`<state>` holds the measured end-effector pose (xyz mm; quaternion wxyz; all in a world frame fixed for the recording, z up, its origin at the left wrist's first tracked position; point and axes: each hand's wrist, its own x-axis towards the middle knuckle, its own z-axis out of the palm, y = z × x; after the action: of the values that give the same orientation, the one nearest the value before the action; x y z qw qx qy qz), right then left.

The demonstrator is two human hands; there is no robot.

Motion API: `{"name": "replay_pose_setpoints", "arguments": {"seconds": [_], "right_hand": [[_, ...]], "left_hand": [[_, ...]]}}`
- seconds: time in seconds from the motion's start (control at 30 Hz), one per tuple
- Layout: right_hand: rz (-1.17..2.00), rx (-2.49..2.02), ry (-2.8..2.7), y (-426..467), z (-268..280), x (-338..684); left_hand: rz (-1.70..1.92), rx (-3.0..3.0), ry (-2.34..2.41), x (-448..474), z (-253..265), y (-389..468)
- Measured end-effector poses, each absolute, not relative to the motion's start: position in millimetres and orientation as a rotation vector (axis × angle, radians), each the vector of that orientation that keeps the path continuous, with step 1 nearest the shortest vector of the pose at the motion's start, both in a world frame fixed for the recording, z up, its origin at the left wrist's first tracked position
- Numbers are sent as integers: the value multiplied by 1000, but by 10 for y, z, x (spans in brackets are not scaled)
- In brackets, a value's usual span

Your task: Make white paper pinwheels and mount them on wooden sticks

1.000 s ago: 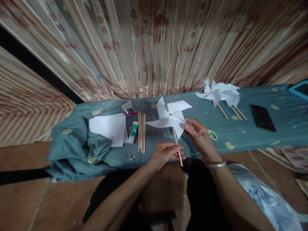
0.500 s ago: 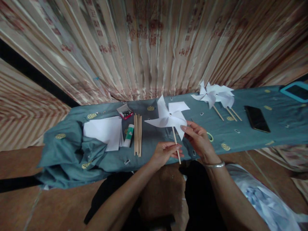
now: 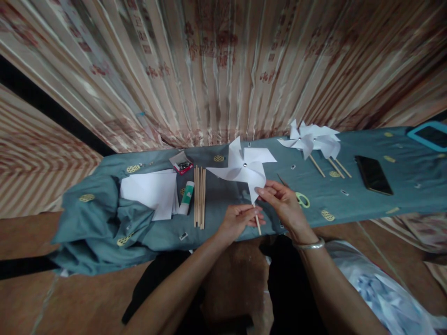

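A white paper pinwheel (image 3: 240, 172) with a silver pin at its centre is held above the cloth-covered table. My left hand (image 3: 239, 221) is closed around its wooden stick (image 3: 258, 225) near the lower end. With thumb and fingers, my right hand (image 3: 281, 200) pinches the lower blade, which now covers the upper part of the stick. Just beyond my right hand lie scissors (image 3: 302, 200) with a light green handle, partly hidden by it. Left of the pinwheel, several wooden sticks (image 3: 199, 197) lie side by side next to a green and white glue stick (image 3: 186, 197).
White paper sheets (image 3: 150, 190) and a small box of pins (image 3: 180, 163) lie at the left. Several finished pinwheels (image 3: 314, 139) rest at the back right, near a black phone (image 3: 373, 174) and a blue-framed device (image 3: 431, 135). A plastic bag (image 3: 377, 288) stands on the floor.
My right hand has moved slightly left, turning the pinwheel's blades clockwise, so the pinched blade now hangs over the stick. More of the scissors shows. My left hand keeps its hold.
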<state>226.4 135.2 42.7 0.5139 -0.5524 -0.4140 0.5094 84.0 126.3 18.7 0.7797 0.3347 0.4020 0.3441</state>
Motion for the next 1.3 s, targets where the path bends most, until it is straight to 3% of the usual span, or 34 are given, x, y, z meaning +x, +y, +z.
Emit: {"name": "replay_pose_setpoints", "arguments": {"seconds": [0.33,1.3], "right_hand": [[1494,-1331,-1235,1324,414,2335],[1621,-1280,-1014,1342,350,2184]], "left_hand": [[738,786,848,787,167,1299],[782,665,904,743,203,1268]]}}
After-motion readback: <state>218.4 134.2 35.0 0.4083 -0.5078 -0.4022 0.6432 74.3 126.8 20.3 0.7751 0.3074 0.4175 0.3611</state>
